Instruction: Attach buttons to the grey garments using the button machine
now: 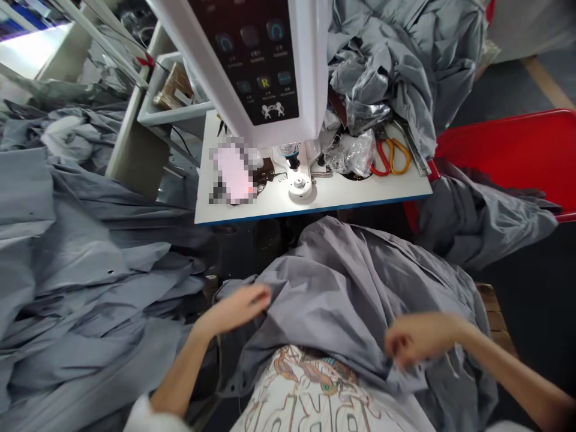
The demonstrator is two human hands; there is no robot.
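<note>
A large piece of grey fabric lies in folds across my lap, below the edge of the white worktop. My left hand is over the fabric's left side, blurred by motion. Its fingers look bent, but whether they hold anything does not show. To the right, my right hand is closed, with a pale grey edge of the fabric hanging under its fingers; it is blurred too. Ahead of me stands a white machine with a dark button panel. Its small round lower die sits at the worktop's front.
On the white worktop lie a blurred-out pink item, scissors with red and yellow handles and clear plastic bags. Grey fabric is heaped at left and back right. A red tray stands at right.
</note>
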